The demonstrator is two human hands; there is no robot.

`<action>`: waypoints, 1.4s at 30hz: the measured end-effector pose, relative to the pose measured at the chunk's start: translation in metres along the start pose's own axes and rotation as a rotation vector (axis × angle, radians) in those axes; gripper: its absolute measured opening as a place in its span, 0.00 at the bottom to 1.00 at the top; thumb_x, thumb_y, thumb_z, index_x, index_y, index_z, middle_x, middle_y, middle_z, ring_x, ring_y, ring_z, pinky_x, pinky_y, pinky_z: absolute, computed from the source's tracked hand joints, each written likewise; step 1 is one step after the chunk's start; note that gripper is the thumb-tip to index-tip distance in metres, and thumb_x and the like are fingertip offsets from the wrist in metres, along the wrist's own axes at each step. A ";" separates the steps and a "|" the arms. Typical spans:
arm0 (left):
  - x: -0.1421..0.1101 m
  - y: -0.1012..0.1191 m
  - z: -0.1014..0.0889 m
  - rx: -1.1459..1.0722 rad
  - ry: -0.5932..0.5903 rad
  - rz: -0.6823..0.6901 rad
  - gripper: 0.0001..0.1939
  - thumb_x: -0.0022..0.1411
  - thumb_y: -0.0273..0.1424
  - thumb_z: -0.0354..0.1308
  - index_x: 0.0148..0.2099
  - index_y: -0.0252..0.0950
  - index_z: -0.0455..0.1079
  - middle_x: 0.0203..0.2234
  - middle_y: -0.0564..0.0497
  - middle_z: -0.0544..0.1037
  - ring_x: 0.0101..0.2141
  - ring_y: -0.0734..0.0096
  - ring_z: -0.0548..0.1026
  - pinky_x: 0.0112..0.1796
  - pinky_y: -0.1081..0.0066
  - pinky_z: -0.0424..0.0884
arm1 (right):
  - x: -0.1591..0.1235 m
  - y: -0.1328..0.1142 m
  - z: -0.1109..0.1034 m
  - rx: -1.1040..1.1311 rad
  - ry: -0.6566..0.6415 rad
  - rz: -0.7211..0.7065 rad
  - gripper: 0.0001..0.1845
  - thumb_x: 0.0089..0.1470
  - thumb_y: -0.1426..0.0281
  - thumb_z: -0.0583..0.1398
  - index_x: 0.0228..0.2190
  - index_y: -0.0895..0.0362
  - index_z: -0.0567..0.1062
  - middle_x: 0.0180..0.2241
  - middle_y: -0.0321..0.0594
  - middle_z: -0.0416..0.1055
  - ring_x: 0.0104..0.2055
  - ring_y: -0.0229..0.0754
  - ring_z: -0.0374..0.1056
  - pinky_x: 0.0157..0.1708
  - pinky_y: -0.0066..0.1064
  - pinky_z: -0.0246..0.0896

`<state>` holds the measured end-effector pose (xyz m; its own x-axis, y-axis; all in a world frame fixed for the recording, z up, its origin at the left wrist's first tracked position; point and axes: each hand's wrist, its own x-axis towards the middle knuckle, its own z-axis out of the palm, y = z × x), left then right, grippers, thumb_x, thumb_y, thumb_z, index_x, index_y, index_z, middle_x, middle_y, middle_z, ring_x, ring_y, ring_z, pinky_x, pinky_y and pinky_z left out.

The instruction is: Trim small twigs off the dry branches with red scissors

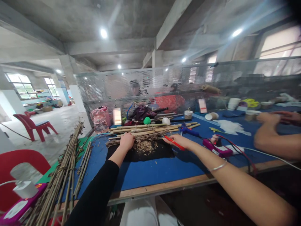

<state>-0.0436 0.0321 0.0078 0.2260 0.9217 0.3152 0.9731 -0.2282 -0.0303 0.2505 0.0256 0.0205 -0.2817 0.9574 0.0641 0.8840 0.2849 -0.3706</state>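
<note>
My left hand (127, 141) is closed over a bundle of thin brown twigs (115, 142) on a black cloth (141, 156). My right hand (180, 141) grips red-handled pliers (173, 142), their dark jaws pointing left toward the twigs' right end. Between my hands, a heap of pale chopped bits (145, 146) lies on the cloth. Just behind the twigs are longer bamboo-like sticks (141, 128). My left fingertips are partly hidden from view.
Long tied stalks (63, 166) lie at the left. A blue glue gun (189, 130) and purple power strip (216, 148) are to the right. A co-worker's hands (270, 121) are at the far right. Behind stand a pink bottle (100, 121) and a perforated metal screen (105, 91).
</note>
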 end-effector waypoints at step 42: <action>0.048 0.038 -0.048 -0.846 0.399 -0.167 0.15 0.57 0.27 0.46 0.41 0.32 0.72 0.36 0.46 0.77 0.37 0.67 0.72 0.40 0.70 0.65 | 0.086 -0.137 0.025 0.602 0.486 -0.123 0.12 0.53 0.69 0.49 0.34 0.59 0.71 0.26 0.39 0.71 0.25 0.36 0.64 0.25 0.25 0.55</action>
<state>0.0023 0.0523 0.0673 -0.0972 0.8237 0.5586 0.6014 -0.3986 0.6924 0.0954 0.0678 0.0536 -0.0467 0.8734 0.4847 0.4632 0.4488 -0.7642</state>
